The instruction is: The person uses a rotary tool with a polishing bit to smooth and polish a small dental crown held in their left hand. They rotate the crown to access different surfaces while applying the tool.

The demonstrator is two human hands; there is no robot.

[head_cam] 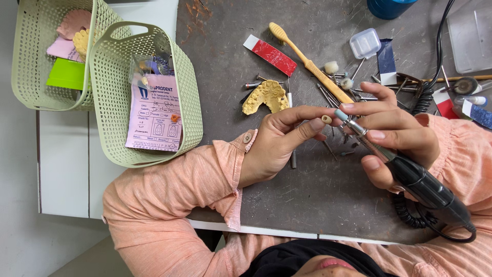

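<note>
Pale blue burr (341,114) nearly touches the tiny crown (326,119) pinched by the left hand (277,141); the right hand (394,136), gripping the handpiece (420,182), could nick fingertips (316,124) if it slips.

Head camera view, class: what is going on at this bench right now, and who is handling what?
A person in a peach-sleeved top works at a grey table. The left hand pinches a small tooth-like piece between its fingertips. The right hand grips a black rotary handpiece, its pale blue tip right beside that piece. A yellow dental cast, a toothbrush and loose burs lie behind the hands. Two green baskets stand off to one side.
</note>
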